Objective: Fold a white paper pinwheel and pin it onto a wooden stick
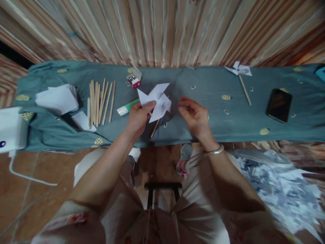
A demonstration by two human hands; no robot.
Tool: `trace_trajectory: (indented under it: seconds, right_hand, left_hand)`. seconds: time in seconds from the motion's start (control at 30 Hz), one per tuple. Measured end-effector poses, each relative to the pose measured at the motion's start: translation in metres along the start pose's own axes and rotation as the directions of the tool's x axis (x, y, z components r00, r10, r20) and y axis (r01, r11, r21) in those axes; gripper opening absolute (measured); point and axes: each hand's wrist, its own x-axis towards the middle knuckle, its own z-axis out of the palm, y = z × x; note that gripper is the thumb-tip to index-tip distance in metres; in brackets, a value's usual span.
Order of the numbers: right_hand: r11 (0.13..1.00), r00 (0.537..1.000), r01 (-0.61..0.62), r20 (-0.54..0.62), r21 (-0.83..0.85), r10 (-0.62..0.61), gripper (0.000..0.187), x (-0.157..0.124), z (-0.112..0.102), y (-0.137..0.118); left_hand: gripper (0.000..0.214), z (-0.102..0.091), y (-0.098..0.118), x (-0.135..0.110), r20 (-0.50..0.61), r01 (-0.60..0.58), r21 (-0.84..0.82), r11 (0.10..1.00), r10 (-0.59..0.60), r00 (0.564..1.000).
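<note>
A white folded paper pinwheel (158, 101) is held over the table by my left hand (139, 117), its thumb pressed on the paper. My right hand (195, 117) is apart from the pinwheel, to its right. Its thumb and fingertips come together in a pinch; anything between them is too small to make out. Under the pinwheel lies a wooden stick (155, 128), partly hidden. A green and white glue stick (123, 109) lies beside my left hand, partly covered. Behind it stands a small open red box (135, 83) with shiny metal bits inside.
Several wooden sticks (98, 101) and a stack of white paper (58, 98) lie on the left. On the right are a pinwheel on a stick (244, 88) and a black phone (279, 105). A white device (12, 130) stands at the left edge. Paper scraps (281, 183) fill a bag below.
</note>
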Motion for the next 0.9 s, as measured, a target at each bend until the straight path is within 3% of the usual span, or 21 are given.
trace_trajectory:
  seconds: [0.43, 0.77, 0.9]
  right_hand:
    - [0.999, 0.995, -0.005, 0.104, 0.038, 0.001, 0.024, 0.000, 0.010, -0.006]
    - [0.938, 0.969, -0.247, 0.058, 0.244, 0.240, 0.037, 0.003, 0.011, -0.004]
    - [0.892, 0.957, -0.259, -0.023, 0.369, 0.288, 0.038, 0.008, 0.007, -0.010]
  left_hand:
    - [0.014, 0.004, 0.003, -0.010, 0.028, 0.065, 0.070, 0.995, -0.067, 0.997]
    - [0.007, 0.004, 0.009, -0.017, 0.022, 0.140, 0.019, 0.990, -0.141, 0.990]
    - [0.014, 0.003, 0.013, -0.019, 0.048, 0.179, -0.032, 0.983, -0.178, 0.983]
